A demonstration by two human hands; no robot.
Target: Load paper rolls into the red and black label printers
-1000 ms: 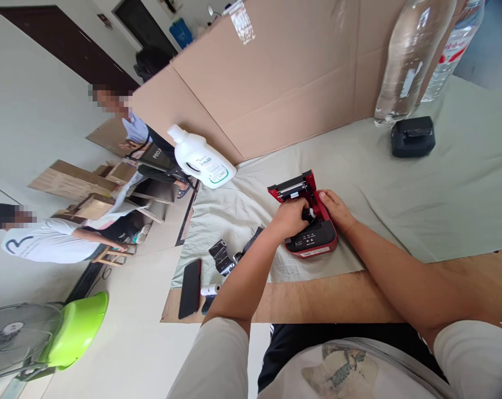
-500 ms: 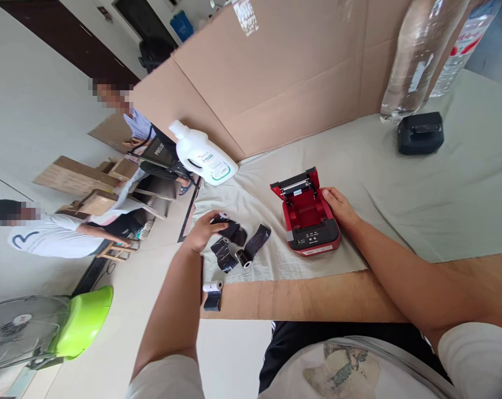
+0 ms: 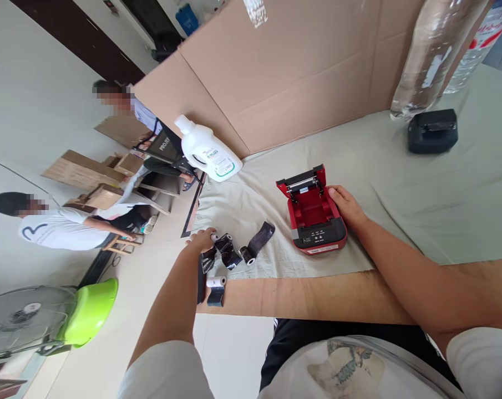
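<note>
A small red printer (image 3: 317,217) lies on the pale cloth with its lid flipped up and its roll bay empty. My right hand (image 3: 345,205) presses against the printer's right side and holds it. My left hand (image 3: 201,241) is down at the cloth's left corner, fingers closed on the end of a black paper roll (image 3: 227,250). Another black roll (image 3: 257,244) with a loose tail lies just to the right. A white roll (image 3: 215,281) sits on the bare wood below. A dark phone (image 3: 199,284) is mostly hidden behind my left forearm.
A white detergent jug (image 3: 209,155) leans by the cardboard wall (image 3: 296,72). A black device (image 3: 432,130) and clear plastic bottles (image 3: 429,55) stand far right. The wooden table edge (image 3: 317,299) runs in front of me. Two other people sit at left, near a green basin (image 3: 88,310) and a fan (image 3: 13,327).
My left hand lifted a black roll out of the printer and carried it left and down to the other rolls. The printer bay now shows empty. My right hand stayed on the printer.
</note>
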